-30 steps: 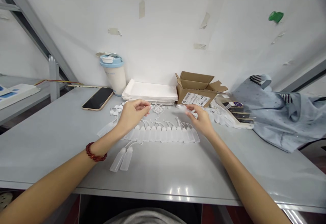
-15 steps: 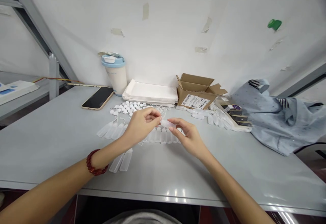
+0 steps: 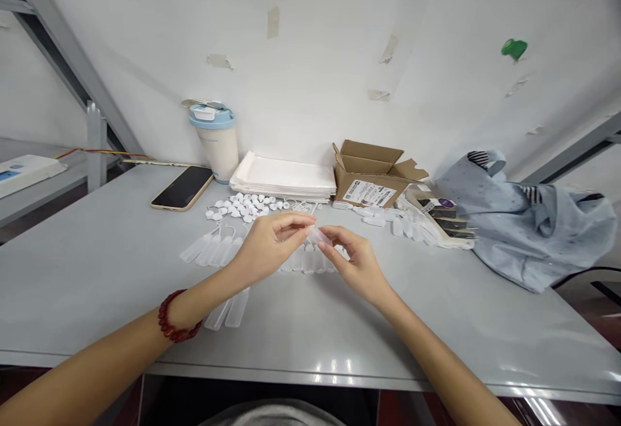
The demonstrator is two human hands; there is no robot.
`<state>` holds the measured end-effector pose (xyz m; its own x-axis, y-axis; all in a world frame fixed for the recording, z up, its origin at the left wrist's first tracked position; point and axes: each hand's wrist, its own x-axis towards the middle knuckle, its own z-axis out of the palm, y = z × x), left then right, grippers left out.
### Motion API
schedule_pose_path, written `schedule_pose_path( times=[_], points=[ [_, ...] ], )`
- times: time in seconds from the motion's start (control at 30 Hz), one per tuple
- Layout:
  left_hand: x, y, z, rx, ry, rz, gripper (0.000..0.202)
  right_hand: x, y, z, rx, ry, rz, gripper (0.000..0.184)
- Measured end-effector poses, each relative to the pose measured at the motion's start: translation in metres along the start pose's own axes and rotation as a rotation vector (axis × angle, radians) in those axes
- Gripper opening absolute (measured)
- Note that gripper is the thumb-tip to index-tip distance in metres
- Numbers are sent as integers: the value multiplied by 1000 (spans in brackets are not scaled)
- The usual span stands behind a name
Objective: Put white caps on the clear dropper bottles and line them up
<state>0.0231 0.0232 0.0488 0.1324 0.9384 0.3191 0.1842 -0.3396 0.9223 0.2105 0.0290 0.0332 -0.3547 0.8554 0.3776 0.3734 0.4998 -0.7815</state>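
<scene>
A small translucent plastic tube (image 3: 319,236) is held between my two hands above the table. My right hand (image 3: 356,261) pinches its body with thumb and fingertips. At its other end, my left hand (image 3: 272,242) has its fingers closed around the top, which they partly hide. Below my hands lies a row of similar tubes (image 3: 308,261). More tubes with cord loops (image 3: 213,249) rest left of my left hand, and a few others (image 3: 228,309) lie nearer me, partly behind my left wrist. Behind my left hand is a pile of white caps (image 3: 242,206).
At the back stand a lidded cup (image 3: 218,148), a stack of white sheets or envelopes (image 3: 291,177) and an open cardboard box (image 3: 366,187). A phone (image 3: 182,188) lies left. Loose tubes (image 3: 376,216), a plastic-wrapped pack (image 3: 441,219) and grey-blue cloth (image 3: 528,225) are at right.
My left fingers have shifted slightly right over the tube's top, hiding more of it. The tube now tilts more steeply. The whole view has shifted a little.
</scene>
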Motion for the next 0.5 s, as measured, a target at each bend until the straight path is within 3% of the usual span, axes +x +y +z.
schedule_pose_path(
  times=[0.17, 0.5],
  points=[
    [-3, -4, 4, -35, 12, -1, 18, -4, 0, 5, 105, -28, 75, 32],
    [-4, -6, 6, -69, 71, 61, 12, -8, -6, 8, 87, -18, 12, 36]
  ],
)
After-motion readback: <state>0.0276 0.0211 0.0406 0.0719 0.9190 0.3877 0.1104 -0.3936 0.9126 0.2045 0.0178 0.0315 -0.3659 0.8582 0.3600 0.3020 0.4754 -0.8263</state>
